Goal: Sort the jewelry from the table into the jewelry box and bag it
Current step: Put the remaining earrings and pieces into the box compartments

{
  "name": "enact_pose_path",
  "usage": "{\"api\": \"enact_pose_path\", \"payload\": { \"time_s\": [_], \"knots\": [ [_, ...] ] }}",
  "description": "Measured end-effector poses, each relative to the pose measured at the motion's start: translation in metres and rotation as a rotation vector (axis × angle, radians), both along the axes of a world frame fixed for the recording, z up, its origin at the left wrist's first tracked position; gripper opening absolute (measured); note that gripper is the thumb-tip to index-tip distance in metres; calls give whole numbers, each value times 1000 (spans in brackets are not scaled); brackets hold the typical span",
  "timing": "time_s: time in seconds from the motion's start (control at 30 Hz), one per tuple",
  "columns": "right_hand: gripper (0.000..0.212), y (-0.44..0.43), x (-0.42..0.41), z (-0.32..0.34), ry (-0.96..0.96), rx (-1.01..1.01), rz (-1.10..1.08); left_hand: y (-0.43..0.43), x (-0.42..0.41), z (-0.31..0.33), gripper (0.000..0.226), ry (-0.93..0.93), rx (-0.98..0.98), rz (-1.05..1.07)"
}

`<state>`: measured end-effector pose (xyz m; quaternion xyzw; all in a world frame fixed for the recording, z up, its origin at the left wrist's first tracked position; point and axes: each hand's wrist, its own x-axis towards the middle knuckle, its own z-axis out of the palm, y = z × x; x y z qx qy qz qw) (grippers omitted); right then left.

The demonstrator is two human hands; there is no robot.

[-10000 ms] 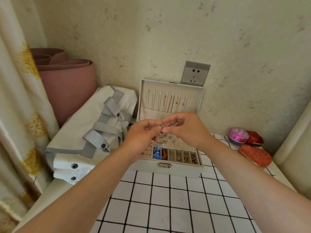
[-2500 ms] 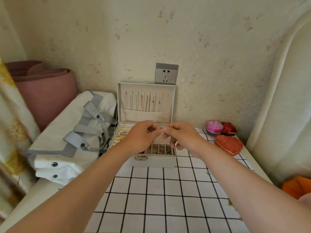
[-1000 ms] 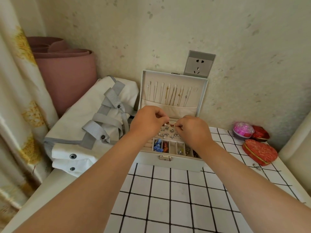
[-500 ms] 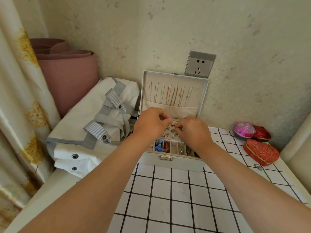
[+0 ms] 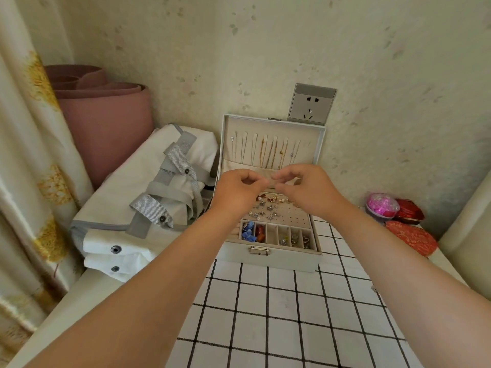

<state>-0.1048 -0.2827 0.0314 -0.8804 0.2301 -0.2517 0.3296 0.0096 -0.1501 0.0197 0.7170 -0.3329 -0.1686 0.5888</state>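
- I had both hands raised over the back half of the open jewelry box, the left hand and the right hand nearly meeting at the fingertips, just in front of the upright lid.
- On each hand the thumb and forefinger were curled close together in a pinch; whether a small piece sat between them I could not tell, it was too fine to make out.
- My guess was that the hands hung there because the stud panel lay right beneath them, and a tiny piece needs two hands to seat.
- The box stood near the back edge of the table, against the wall, its long axis running left to right and its clasp facing me.
- The lid pointed up, so the chains hung straight down its inner face.
- A row of small compartments ran along the box's front edge, holding blue, red and metal bits.
- The white bag lay on its side at the table's left edge, touching or nearly touching the box, handy for the bagging step.
- Red pouches sat by the right edge, well apart.
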Motion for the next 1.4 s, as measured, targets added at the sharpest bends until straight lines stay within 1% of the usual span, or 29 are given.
{"api": "enact_pose_path", "payload": {
  "time_s": [0.03, 0.1, 0.2, 0.3, 0.37, 0.43, 0.5, 0.57, 0.63, 0.7, 0.87, 1.0, 1.13, 1.27, 1.4],
  "knots": [
    [20, 3, -1, 7, -20, 79, 35, 0, -1, 2, 8, 64, -13, 3],
    [21, 10, -3, 16, -38, 172, 103, 1, -4, 6, 13, 175, -7, 2],
    [21, 17, -5, 18, -97, 199, 118, 2, -8, 8, 20, 251, 18, -1],
    [17, 15, -4, 14, -146, 200, 78, 2, -9, 8, 21, 271, 15, -12],
    [13, 9, -4, 9, -159, 203, 47, 1, -9, 7, 21, 188, 21, -26],
    [12, 0, -4, 0, -129, 126, -18, 0, -8, 3, 25, -35, 95, -61],
    [10, -7, -6, -15, -19, -31, -87, 0, -8, -5, 25, -285, 212, -95],
    [7, -9, -8, -28, 110, -169, -112, 0, -7, -14, 24, -488, 295, -126],
    [10, -7, -7, -37, 193, -251, -121, 0, -7, -21, 31, -697, 376, -197],
    [11, -4, -4, -40, 243, -315, -124, 0, -9, -26, 36, -834, 429, -265],
    [13, 2, -2, -38, 278, -418, -146, 0, -12, -33, 39, -902, 487, -296],
    [12, 4, -3, -38, 275, -452, -123, -1, -10, -34, 37, -906, 478, -287],
    [12, 1, -8, -34, 294, -398, -17, -1, -8, -37, 35, -896, 451, -278],
    [12, -8, -11, -35, 237, -316, -23, -1, -7, -38, 35, -905, 455, -280],
    [11, -9, -11, -36, 255, -294, -11, -2, -8, -37, 34, -923, 460, -278]
  ]
}}
